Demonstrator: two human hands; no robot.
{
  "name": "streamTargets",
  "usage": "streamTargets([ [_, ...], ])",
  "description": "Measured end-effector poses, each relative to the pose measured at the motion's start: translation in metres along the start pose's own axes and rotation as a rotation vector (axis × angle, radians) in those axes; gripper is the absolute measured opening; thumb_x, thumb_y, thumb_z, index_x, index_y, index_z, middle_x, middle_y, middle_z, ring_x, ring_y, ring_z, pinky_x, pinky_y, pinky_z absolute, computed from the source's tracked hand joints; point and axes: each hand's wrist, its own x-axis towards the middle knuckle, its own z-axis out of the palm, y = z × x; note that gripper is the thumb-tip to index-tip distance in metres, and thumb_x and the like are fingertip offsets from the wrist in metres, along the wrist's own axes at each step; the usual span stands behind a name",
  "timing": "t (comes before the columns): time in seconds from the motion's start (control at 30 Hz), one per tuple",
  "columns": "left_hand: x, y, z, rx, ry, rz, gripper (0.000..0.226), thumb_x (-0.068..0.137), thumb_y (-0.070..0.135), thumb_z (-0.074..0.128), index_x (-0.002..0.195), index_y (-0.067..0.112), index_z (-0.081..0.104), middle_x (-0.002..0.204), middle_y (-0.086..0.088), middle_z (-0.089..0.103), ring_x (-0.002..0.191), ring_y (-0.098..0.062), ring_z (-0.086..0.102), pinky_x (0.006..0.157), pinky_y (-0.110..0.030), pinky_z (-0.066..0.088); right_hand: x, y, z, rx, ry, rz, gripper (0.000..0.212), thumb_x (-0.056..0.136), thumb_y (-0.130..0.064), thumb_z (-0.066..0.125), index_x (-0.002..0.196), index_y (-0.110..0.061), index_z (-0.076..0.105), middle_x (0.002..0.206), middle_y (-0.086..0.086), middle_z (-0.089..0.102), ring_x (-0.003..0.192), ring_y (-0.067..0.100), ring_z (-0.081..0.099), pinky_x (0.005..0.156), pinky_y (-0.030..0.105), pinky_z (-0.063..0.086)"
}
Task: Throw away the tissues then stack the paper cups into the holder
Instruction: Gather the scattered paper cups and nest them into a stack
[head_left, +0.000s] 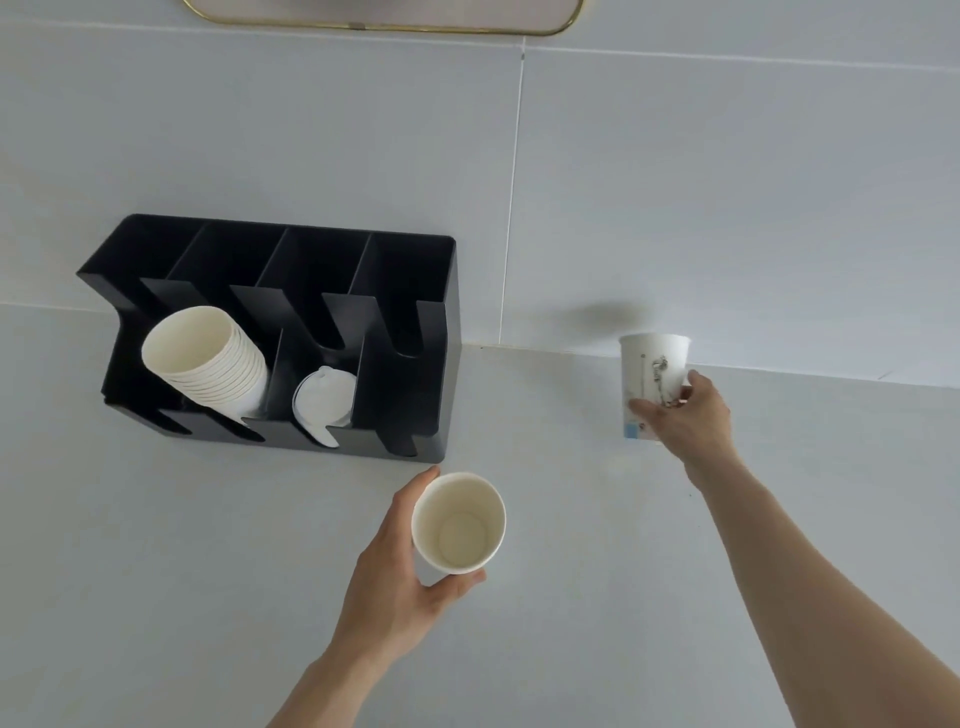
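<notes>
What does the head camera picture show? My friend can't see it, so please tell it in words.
A person holds a paper cup in each hand: the left hand grips an empty cup, the right hand a printed cup. A black holder on the white counter contains stacked cups.

White cup (459, 524) and printed cup (653, 379) held upright; cup stack (208, 356) tilted in black holder (410, 332)

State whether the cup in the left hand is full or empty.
Empty: the cup faces the camera, its bare bottom visible inside, held by the left hand.
</notes>
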Motion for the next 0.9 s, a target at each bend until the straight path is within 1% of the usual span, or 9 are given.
streamTargets([
  [0.07,0.000,0.000,-0.001,0.002,-0.003,0.001,0.104,0.063,0.047,0.091,0.144,0.053,0.027,0.138,0.033,0.048,0.122,0.002,0.052,0.096,-0.027,0.050,-0.033,-0.023,0.003,0.164,-0.075,-0.096,0.048,0.067,-0.019,0.086,0.108,-0.015,0.060,0.105,0.006,0.069,0.093,0.022,0.068,0.070,0.037,0.059],
  [0.13,0.001,0.001,-0.001,0.005,-0.004,0.003,0.104,0.062,0.048,0.091,0.144,0.052,0.028,0.137,0.033,0.049,0.122,0.000,0.053,0.095,-0.029,0.051,-0.071,-0.045,0.001,0.307,-0.141,-0.148,0.056,0.069,-0.013,0.088,0.116,-0.015,0.056,0.111,0.005,0.067,0.097,0.020,0.068,0.068,0.033,0.058],
  [0.3,-0.001,0.004,-0.002,0.002,0.004,0.014,0.104,0.061,0.050,0.091,0.142,0.054,0.027,0.132,0.035,0.051,0.117,-0.002,0.056,0.092,-0.027,0.053,-0.160,-0.079,-0.007,0.461,-0.346,-0.355,0.075,0.063,-0.019,0.092,0.126,-0.025,0.050,0.115,-0.001,0.067,0.104,0.017,0.069,0.083,0.035,0.060],
  [0.4,-0.003,0.008,-0.003,-0.013,-0.004,0.011,0.101,0.061,0.050,0.090,0.139,0.058,0.027,0.128,0.031,0.056,0.113,-0.003,0.060,0.088,-0.026,0.056,-0.193,-0.081,0.004,0.412,-0.450,-0.472,0.085,0.067,-0.016,0.092,0.136,-0.027,0.046,0.124,-0.005,0.063,0.116,0.017,0.063,0.090,0.034,0.058],
  [0.5,-0.005,0.010,-0.005,-0.027,-0.012,-0.002,0.095,0.062,0.048,0.090,0.132,0.064,0.027,0.125,0.030,0.059,0.110,0.000,0.063,0.084,-0.024,0.056,-0.209,-0.071,0.020,0.318,-0.472,-0.522,0.086,0.067,-0.020,0.092,0.138,-0.029,0.044,0.128,-0.012,0.059,0.119,0.010,0.059,0.092,0.030,0.056],
  [0.63,-0.010,0.011,-0.005,-0.046,-0.017,-0.019,0.098,0.058,0.053,0.090,0.137,0.052,0.032,0.130,0.027,0.057,0.115,0.000,0.060,0.087,-0.026,0.056,-0.221,-0.053,0.034,0.211,-0.465,-0.501,0.082,0.067,-0.035,0.089,0.137,-0.033,0.045,0.129,-0.022,0.056,0.119,-0.002,0.054,0.090,0.016,0.049],
  [0.73,-0.017,0.013,-0.008,-0.078,-0.018,-0.025,0.099,0.057,0.057,0.090,0.138,0.051,0.033,0.133,0.029,0.054,0.118,0.004,0.057,0.086,-0.019,0.051,-0.222,-0.038,0.041,0.098,-0.506,-0.481,0.097,0.068,-0.050,0.082,0.150,-0.033,0.033,0.148,-0.019,0.045,0.135,0.001,0.044,0.107,0.024,0.042],
  [0.8,-0.020,0.012,-0.012,-0.085,-0.033,-0.029,0.106,0.057,0.052,0.092,0.141,0.053,0.027,0.140,0.030,0.049,0.122,0.003,0.056,0.091,-0.021,0.050,-0.220,-0.028,0.040,0.045,-0.532,-0.462,0.103,0.070,-0.047,0.081,0.155,-0.029,0.027,0.152,-0.016,0.041,0.139,0.004,0.040,0.113,0.033,0.040],
  [0.9,-0.024,0.006,-0.020,-0.075,-0.078,-0.067,0.117,0.057,0.050,0.091,0.150,0.049,0.019,0.150,0.027,0.041,0.132,-0.002,0.048,0.107,-0.028,0.045,-0.218,-0.020,0.034,0.024,-0.578,-0.406,0.103,0.075,-0.034,0.085,0.158,-0.021,0.025,0.152,-0.011,0.041,0.138,0.005,0.042,0.112,0.030,0.042],
])
